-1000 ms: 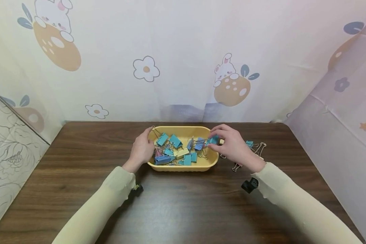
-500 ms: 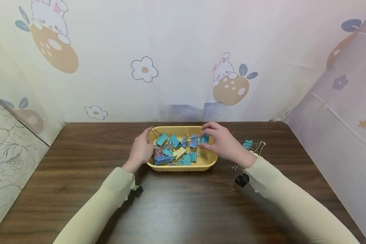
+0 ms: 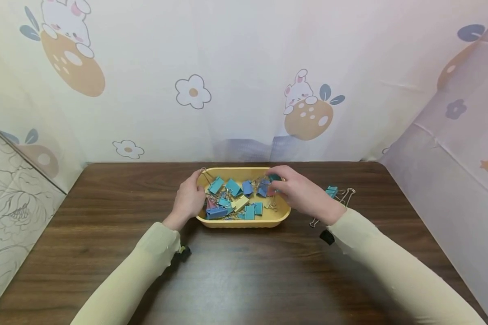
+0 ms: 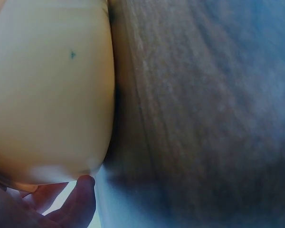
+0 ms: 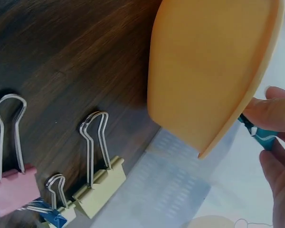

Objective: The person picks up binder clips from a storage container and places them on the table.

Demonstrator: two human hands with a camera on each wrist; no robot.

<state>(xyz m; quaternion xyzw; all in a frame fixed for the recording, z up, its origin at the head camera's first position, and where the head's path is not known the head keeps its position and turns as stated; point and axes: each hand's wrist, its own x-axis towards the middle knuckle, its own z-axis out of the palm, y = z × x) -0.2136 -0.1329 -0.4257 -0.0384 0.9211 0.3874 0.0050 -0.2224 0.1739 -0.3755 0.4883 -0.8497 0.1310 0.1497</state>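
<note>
A yellow plastic bin [image 3: 244,224] sits near the table's back edge, with teal, blue, yellow and pink binder clips in it. My left hand [image 3: 188,198] grips its left end; in the left wrist view, fingers [image 4: 83,199] lie against the outer wall. Over the right end of the bin is my right hand [image 3: 301,194]. It pinches a teal binder clip [image 5: 264,137], mostly covered by the fingers in the head view. Beside that hand lie two blue binder clips [image 3: 247,187] and a partly hidden pink clip [image 3: 271,190].
Right of the bin, several binder clips lie on the wooden table [image 3: 244,280]: a teal clip [image 3: 331,191], a pink clip [image 5: 15,191] and a pale yellow clip [image 5: 99,189] among them. A patterned curtain [image 3: 236,81] hangs behind the table.
My right hand moved left over the bin with the teal clip, then slightly right. The blue clips beside it shifted, and a pink clip now shows there. The left hand stayed in place.
</note>
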